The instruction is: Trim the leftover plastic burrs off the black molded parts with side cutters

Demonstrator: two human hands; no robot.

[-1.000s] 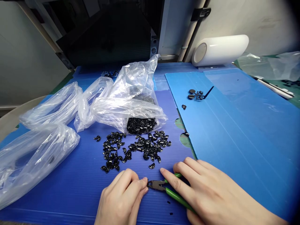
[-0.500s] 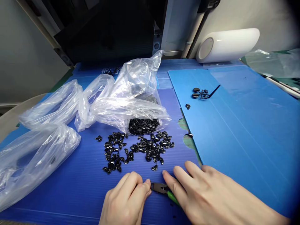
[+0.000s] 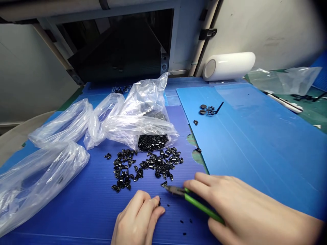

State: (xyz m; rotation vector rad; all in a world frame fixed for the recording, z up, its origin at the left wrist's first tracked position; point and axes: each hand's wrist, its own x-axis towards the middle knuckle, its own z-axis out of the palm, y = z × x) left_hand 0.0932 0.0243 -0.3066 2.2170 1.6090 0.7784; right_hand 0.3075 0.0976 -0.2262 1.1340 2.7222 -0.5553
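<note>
My right hand (image 3: pixel 219 204) is closed around the green handles of a pair of cutting pliers (image 3: pixel 201 205). Their dark jaws (image 3: pixel 174 190) point left, with the tip close to a lone small black piece (image 3: pixel 164 184). Left of the tool, my left hand (image 3: pixel 139 217) pinches a small dark piece (image 3: pixel 159 202) between thumb and forefinger, most of it hidden. Ahead of both hands, many small glossy black curved pieces (image 3: pixel 160 163) lie loose on the blue corrugated sheet (image 3: pixel 87 204). Tiny black scraps (image 3: pixel 190 221) are scattered below the pliers.
An open clear plastic bag (image 3: pixel 143 98) holds more black pieces (image 3: pixel 153 142). Other clear bags (image 3: pixel 43 183) lie at the left. On the lighter blue board (image 3: pixel 255 146) rests a black sprue with discs (image 3: pixel 208 109). A white cylinder (image 3: pixel 232 66) stands at the back.
The pliers have drawn back from my left fingertips, and more of their green handle shows. Fresh black scraps appear on the sheet. The head view has tilted up slightly.
</note>
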